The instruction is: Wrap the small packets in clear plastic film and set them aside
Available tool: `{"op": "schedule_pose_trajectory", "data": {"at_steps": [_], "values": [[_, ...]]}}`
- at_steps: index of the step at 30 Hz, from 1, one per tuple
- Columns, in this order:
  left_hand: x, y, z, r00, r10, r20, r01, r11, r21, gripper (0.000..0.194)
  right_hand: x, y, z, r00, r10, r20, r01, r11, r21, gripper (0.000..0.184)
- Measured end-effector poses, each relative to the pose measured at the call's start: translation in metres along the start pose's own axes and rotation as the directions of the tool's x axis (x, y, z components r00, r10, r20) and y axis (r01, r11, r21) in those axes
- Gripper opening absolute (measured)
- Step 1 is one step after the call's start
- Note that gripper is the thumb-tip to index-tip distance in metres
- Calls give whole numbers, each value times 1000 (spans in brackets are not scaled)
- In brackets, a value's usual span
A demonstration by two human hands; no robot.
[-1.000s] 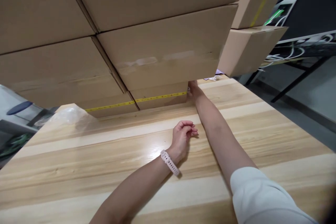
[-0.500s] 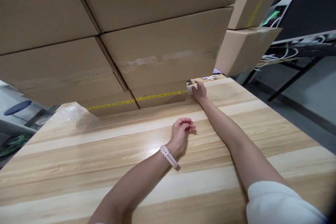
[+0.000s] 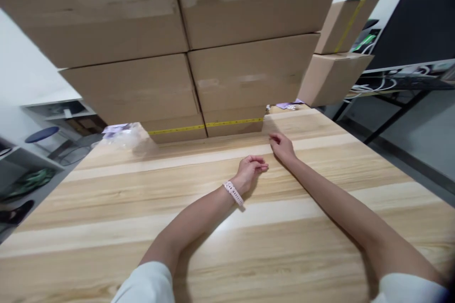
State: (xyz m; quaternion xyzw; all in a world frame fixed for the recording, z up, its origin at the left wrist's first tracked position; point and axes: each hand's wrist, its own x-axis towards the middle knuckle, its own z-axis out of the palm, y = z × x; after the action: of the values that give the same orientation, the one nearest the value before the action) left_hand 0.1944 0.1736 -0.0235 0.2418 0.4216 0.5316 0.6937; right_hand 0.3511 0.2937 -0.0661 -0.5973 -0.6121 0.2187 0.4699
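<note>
My left hand (image 3: 250, 169), with a pale pink watch band (image 3: 233, 193) at the wrist, rests on the wooden tabletop (image 3: 199, 189). Its fingers are loosely bent and a little apart, and nothing shows in them. To its right, slightly farther off, my right hand (image 3: 282, 146) lies on the same wood, half curled and seemingly holding nothing; its fingertips are partly hidden. The two hands do not touch. Beyond them, a yellow measuring tape (image 3: 234, 122) runs along the base of the stacked cardboard boxes (image 3: 249, 75).
Crumpled clear plastic (image 3: 124, 138) lies at the table's far left. More boxes (image 3: 336, 78) stand behind at right, beside a desk with a dark monitor (image 3: 415, 33) and white cables (image 3: 377, 86). A blue stool (image 3: 41, 134) is left of the table.
My right hand has drawn back from the tape's right end, beside the boxes, onto the tabletop near my left hand. My left hand keeps nearly the same pose; the camera view has shifted.
</note>
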Motion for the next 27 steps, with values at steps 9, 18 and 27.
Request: {"op": "schedule_pose_trajectory", "data": {"at_steps": [9,18,27], "values": [[-76,56,-110,993,33,-109,-25,997,76,18,-130,-79,53,952,-116,283,83,989,126,31],[-108,157,-249,699,370,-612,-295,929,225,33,-202,-177,146,874,-154,461,85,982,167,37],[-67,255,-348,312,442,-841,-354,875,329,57,-246,-258,224,735,-286,615,146,952,268,37]]}}
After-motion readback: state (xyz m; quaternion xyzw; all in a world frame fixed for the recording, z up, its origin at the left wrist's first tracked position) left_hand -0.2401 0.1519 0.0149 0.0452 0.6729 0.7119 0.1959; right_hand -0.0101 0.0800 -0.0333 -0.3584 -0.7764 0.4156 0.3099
